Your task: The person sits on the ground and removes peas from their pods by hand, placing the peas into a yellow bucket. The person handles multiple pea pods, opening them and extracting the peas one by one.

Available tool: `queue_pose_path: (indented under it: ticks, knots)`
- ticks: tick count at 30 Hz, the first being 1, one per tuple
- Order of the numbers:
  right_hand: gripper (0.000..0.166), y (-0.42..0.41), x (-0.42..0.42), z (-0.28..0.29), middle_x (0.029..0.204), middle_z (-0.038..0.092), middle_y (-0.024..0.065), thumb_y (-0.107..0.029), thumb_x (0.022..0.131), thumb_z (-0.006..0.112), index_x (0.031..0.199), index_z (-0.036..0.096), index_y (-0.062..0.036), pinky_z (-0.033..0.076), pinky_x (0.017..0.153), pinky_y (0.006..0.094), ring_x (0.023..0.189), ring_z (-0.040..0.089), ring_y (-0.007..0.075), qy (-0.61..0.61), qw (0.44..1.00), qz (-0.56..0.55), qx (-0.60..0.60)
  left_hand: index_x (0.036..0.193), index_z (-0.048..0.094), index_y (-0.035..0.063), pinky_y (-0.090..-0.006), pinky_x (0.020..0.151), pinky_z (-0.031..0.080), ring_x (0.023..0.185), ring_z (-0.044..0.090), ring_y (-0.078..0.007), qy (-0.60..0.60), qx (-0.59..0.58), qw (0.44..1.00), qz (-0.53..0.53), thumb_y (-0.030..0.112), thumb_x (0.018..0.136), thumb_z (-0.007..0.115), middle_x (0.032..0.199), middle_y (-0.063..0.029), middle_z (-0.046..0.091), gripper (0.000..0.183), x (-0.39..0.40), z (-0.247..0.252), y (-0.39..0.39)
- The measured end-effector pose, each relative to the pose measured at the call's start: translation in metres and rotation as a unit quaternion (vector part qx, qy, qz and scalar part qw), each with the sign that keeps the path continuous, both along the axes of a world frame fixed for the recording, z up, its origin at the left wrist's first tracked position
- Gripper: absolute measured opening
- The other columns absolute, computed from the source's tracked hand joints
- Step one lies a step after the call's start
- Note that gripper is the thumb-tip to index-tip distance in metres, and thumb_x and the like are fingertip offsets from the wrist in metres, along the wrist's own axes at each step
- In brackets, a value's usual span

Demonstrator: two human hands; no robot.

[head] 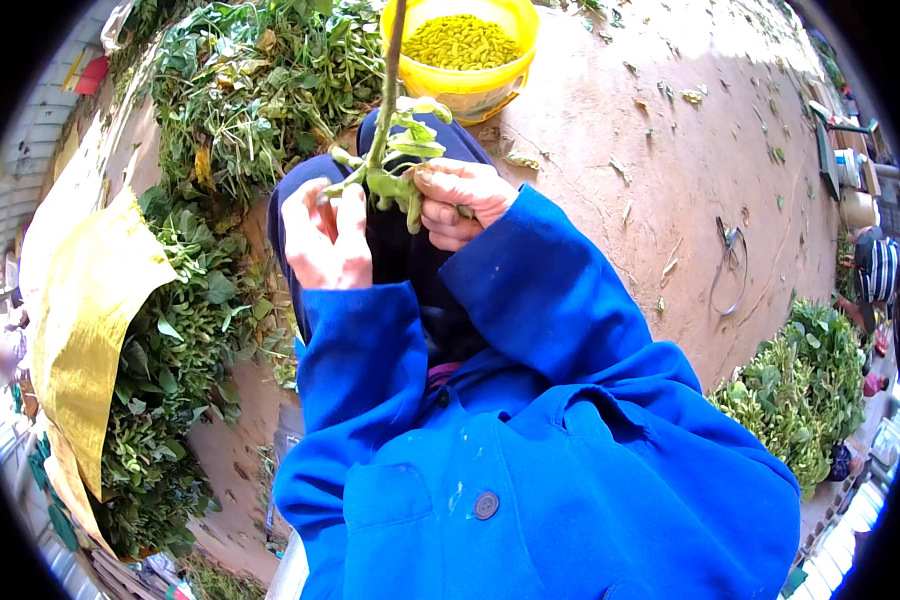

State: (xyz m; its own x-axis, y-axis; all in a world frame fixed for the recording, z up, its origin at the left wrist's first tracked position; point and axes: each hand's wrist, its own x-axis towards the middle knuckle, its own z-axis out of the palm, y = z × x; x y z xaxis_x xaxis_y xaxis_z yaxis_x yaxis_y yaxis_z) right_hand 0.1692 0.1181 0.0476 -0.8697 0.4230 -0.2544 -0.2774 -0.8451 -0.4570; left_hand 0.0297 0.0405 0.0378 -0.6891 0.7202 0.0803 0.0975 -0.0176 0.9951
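Observation:
A leafless bean stalk (387, 105), probably soybean, stands above my knees, with several plump green pods (416, 139) around its lower part. My left hand (326, 236) pinches the lower left end of the stalk between thumb and fingers. At the stalk's right side, my right hand (461, 201) has its thumb and forefinger closed at the pods, and its other fingers are curled. Something green shows within that curl, too small to tell exactly. Just beyond my knees stands a yellow plastic bucket (487, 94) holding many loose green pods (461, 43).
Heaps of uprooted bean plants lie ahead left (262, 97) and along my left (172, 360), the latter partly under a yellow woven sheet (97, 300). Another plant pile (802, 390) sits right. A dark strap loop (731, 266) and leaf scraps lie on the floor (690, 172). A person (866, 281) is far right.

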Motion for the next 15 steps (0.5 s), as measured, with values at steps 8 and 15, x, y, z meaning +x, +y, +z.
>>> queue_pose_path:
  ticks: [8, 15]
  knots:
    - [0.019, -0.017, -0.008, 0.009, 0.056, 0.044, -0.0017, -0.019, 0.085, 0.054, 0.098, 0.052, -0.0054, 0.024, 0.035, 0.0190, 0.039, 0.032, 0.0045, 0.000, 0.999, -0.020, -0.027, 0.091, 0.055, 0.0028, -0.0164, 0.038, 0.025, 0.042, 0.035, -0.0009, -0.079, 0.027, 0.993, -0.085, 0.008, 0.083, 0.056, 0.067, -0.0025, 0.057, 0.010, 0.035, 0.021, -0.030]
    - [0.023, -0.034, -0.001, 0.011, 0.074, 0.057, 0.0034, -0.015, 0.081, 0.060, 0.099, 0.057, -0.0009, 0.033, 0.046, 0.0170, 0.054, 0.046, 0.0045, -0.113, 0.987, -0.111, 0.038, 0.088, 0.055, 0.0006, -0.0175, 0.043, 0.030, 0.048, 0.040, -0.0026, -0.069, 0.021, 0.992, -0.107, 0.004, 0.082, 0.057, 0.066, -0.0013, 0.055, 0.007, 0.039, 0.029, -0.033]
